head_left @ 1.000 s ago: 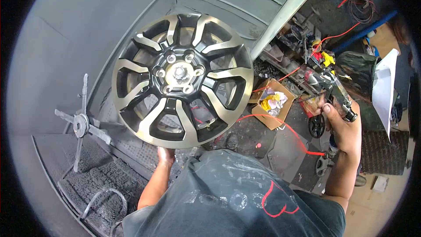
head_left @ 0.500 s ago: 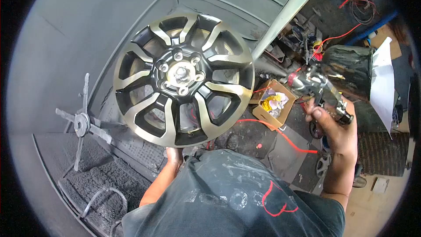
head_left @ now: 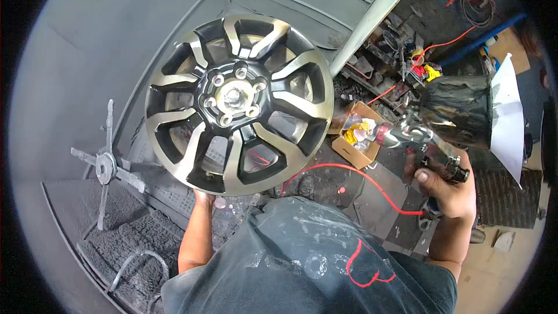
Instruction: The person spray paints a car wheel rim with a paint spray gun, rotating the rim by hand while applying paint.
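Note:
A black and bright-metal alloy wheel faces me at the left centre, its centre hub bare and pale. My left hand is closed at its bottom edge, with the fingers hidden behind the rim. To the right of the wheel, my right hand is wrapped round a spray gun. The gun's nozzle, with a red ring, points left towards the wheel and stands apart from it. A large dark, paint-streaked cup is at the gun's far side.
An open cardboard box with crumpled paper and yellow scraps lies below the nozzle. A red hose crosses the floor. A grey-coated cross-shaped stand is at left. A cluttered shelf stands beyond a pale post.
The wheel has turned clockwise, and my left hand has moved left along with its bottom edge. My right hand has lowered the spray gun slightly; the mist at its nozzle is fainter.

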Tool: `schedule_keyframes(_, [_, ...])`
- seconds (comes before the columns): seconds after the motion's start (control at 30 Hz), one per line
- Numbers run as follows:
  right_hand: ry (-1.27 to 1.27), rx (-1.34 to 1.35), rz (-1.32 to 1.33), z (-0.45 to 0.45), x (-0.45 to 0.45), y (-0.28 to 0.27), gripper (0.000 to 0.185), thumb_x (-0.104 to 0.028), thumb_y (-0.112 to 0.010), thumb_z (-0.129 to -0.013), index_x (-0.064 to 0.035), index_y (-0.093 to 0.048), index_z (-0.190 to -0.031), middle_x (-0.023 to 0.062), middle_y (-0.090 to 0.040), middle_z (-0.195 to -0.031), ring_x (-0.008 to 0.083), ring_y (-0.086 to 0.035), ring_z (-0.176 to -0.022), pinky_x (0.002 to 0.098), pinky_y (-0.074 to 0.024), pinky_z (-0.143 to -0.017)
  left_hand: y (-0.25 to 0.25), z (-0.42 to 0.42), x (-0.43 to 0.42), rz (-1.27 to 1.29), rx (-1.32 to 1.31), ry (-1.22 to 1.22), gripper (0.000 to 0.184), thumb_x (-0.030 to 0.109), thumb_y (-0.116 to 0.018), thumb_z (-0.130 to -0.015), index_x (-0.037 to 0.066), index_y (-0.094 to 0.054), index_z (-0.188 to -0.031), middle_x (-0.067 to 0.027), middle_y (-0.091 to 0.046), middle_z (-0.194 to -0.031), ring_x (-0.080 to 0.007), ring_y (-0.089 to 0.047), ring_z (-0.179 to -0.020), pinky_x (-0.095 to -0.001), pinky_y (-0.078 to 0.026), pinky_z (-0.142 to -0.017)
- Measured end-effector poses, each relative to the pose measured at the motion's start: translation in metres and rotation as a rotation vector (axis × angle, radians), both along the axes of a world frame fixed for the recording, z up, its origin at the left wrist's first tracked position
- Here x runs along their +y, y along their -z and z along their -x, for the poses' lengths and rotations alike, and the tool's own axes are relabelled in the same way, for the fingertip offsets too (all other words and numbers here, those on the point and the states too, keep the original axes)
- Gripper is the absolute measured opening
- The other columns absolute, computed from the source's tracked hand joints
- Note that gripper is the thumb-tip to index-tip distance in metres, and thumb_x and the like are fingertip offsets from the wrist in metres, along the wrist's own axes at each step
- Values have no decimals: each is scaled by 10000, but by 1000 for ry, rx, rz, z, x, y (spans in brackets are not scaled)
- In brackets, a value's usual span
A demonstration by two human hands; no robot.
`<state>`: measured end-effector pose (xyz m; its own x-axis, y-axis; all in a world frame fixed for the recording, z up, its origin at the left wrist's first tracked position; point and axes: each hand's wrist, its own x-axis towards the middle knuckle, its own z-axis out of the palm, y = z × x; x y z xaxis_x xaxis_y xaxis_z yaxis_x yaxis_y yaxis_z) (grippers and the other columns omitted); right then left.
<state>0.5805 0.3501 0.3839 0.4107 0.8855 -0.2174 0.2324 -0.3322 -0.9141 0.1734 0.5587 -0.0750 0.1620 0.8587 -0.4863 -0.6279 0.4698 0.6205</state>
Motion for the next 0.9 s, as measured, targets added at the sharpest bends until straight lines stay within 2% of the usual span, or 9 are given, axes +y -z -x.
schedule_keyframes(0.1, [62, 1, -53, 3, 0, 11, 349, -25, -671, -823, 42, -602, -1159, 57, -665, -823, 84, -564, -678, 211, -419, -548, -20, -7, 15, -95, -11, 9, 343, 298, -461, -977, 70, -552, -1216, -78, -622, -1144, -242, -619, -1023, -403, -517, -903])
schedule_keyframes(0.2, [131, -119, -49, 3, 4, 13, 340, -81, -681, -837, 36, -610, -1148, 39, -660, -798, 63, -540, -646, 200, -392, -533, -31, -12, 13, -172, 0, 2, 356, 303, -464, -977, 68, -547, -1231, -80, -620, -1155, -241, -618, -1029, -402, -516, -905])
schedule_keyframes(0.33, [150, -226, -22, -12, 6, 13, 197, -88, -663, -866, 24, -612, -1019, 26, -632, -827, 88, -548, -710, 228, -427, -644, -40, -25, -14, -73, 264, -79, 414, 329, -477, -977, 57, -515, -1286, -104, -599, -1223, -252, -612, -1052, -391, -511, -912])
schedule_keyframes(0.47, [149, -190, -19, -19, 1, 17, 217, -77, -675, -854, 34, -604, -1027, 30, -620, -830, 105, -565, -759, 245, -452, -708, -1, -36, -66, 105, 153, -57, 451, 375, -474, -973, 55, -518, -1287, -84, -607, -1218, -249, -570, -1128, -393, -438, -994])
schedule_keyframes(0.53, [129, -178, 26, -12, -4, 13, 269, -69, -681, -846, 46, -599, -1075, 30, -622, -834, 107, -567, -763, 246, -457, -711, -8, -47, -89, 262, 212, 78, 456, 411, -480, -964, 89, -533, -1281, -54, -623, -1181, -231, -564, -1116, -381, -428, -964])
schedule_keyframes(0.6, [113, -164, 71, -4, -3, 8, 323, -61, -687, -838, 58, -594, -1123, 30, -624, -839, 109, -570, -767, 247, -462, -714, -3, -49, -98, 260, 108, 252, 452, 435, -494, -956, 135, -531, -1293, -41, -634, -1154, -230, -584, -1009, -373, -461, -814])
schedule_keyframes(0.7, [101, 41, -17, 7, 1, 6, 439, -43, -702, -817, 51, -578, -1227, 34, -650, -870, 94, -568, -766, 234, -456, -679, -6, -61, -93, 256, 132, 162, 367, 396, -521, -959, 95, -571, -1164, -61, -630, -1074, -233, -602, -939, -400, -492, -748])
schedule_keyframes(0.87, [130, -93, -41, 2, 7, 12, 344, -88, -680, -863, 48, -599, -1168, 28, -647, -853, 86, -573, -774, 223, -453, -685, 3, -44, -73, 73, 282, 34, 358, 332, -536, -964, 95, -542, -1233, -61, -612, -1138, -230, -600, -1036, -400, -506, -881])
schedule_keyframes(0.9, [107, -152, -37, -6, 7, 13, 293, -98, -672, -874, 45, -604, -1120, 25, -642, -851, 86, -574, -771, 223, -452, -683, 11, -36, -67, 10, 283, 63, 412, 310, -480, -988, 36, -518, -1293, -103, -579, -1266, -239, -569, -1133, -373, -446, -981])
